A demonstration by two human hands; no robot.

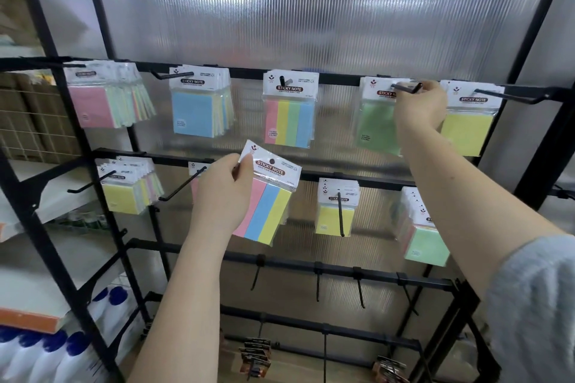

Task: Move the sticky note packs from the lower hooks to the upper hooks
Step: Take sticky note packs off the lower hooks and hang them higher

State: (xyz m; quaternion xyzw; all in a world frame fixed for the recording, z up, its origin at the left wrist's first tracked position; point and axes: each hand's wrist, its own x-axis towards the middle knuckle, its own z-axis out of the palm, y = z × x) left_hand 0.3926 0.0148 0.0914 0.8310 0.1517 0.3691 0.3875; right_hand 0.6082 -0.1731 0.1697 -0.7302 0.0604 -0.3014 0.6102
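Two hands at work on a hook rack. Left hand (222, 193): grip closed on a striped pack (268, 199) (pink, blue, yellow), thumb and fingers pinching the header card at its left edge; pack tilted, off any hook, hanging free in front of the lower rail (311, 176). Right hand (418, 107): raised to the upper row, fingertips pinching the tip of an upper hook (404, 89); a green pack (378, 121) hangs on that hook just left of and behind the hand.

Stock above the left grip: a striped four-colour pack (290, 109) on the centre upper hook (282, 81), matching in type. Left of the left grip: a bare lower hook (183, 185) with one pack partly hidden behind the hand. Right of it: yellow packs (336, 208) not yet moved; further right, a mixed stack (420, 227).

Step in hand, as judged: carrying one pack upward after lifting it off the lower row. Next move calls for levelling the pack, lining its header hole (272, 161) with a hook tip, and sliding it back. Which hook is meant cannot be told.
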